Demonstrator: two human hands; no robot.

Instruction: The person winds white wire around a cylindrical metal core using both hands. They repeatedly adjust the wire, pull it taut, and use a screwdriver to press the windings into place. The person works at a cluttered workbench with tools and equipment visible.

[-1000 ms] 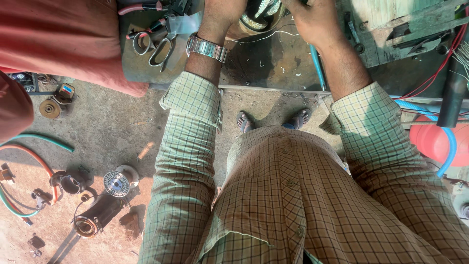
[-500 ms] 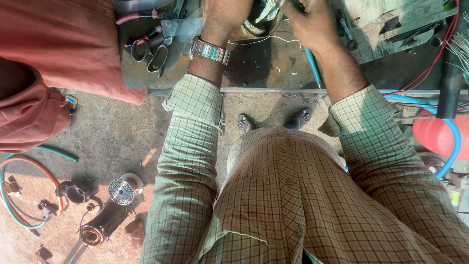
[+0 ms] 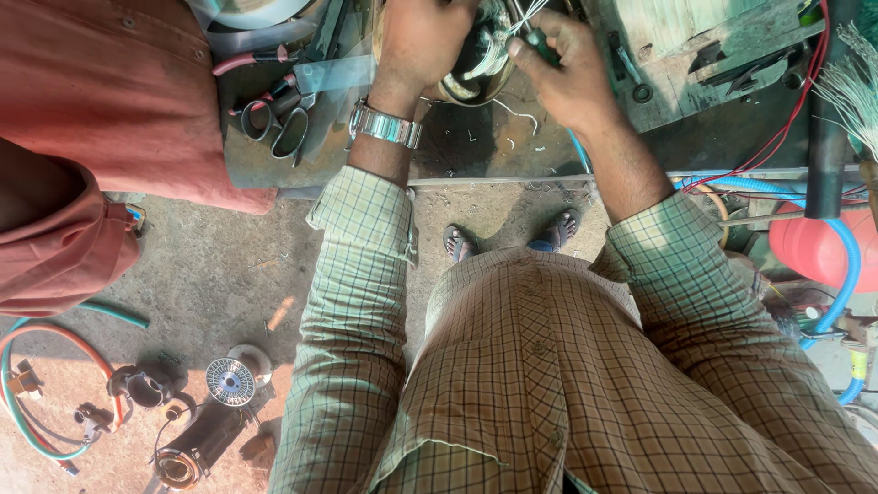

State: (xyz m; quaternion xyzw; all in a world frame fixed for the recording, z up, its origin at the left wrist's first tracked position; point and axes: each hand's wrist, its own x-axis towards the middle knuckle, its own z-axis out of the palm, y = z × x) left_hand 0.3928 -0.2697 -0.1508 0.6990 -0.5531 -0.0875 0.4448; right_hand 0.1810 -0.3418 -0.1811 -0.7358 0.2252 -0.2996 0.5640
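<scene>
We're standing at the desk [image 3: 512,155], both hands up at its far edge on a round motor stator [image 3: 476,59] with pale winding wires looped around its bore.

Left hand [image 3: 422,41]: fingers curled over the stator's left rim, clamping it against the desk. Steel wristwatch [image 3: 386,125] on that wrist.

Right hand [image 3: 562,73]: fingers pinched shut around a thin dark-handled tool [image 3: 540,41], tip at the winding on the stator's right side. We can't tell what kind of tip it has; it's hidden among the wires.

Doing this step well, as we judge it:
- Keep the left hand's grip firm so the stator doesn't rotate under tool pressure.
- Work the tool along the wires, not across them, since the insulation looks easy to nick.
- Keep loose wire ends out of the bore.
- Wire offcuts [image 3: 517,114] lie on the desk just in front of the stator; sweep them aside before they get under it.

Around us: scissors [image 3: 279,123] lie left of the stator, near another person in an orange garment [image 3: 101,101]. A blue hose [image 3: 846,265] and red wires [image 3: 777,137] are on the right. Motor parts [image 3: 215,402] sit on the floor [image 3: 210,265] at lower left, well apart from the work.
</scene>
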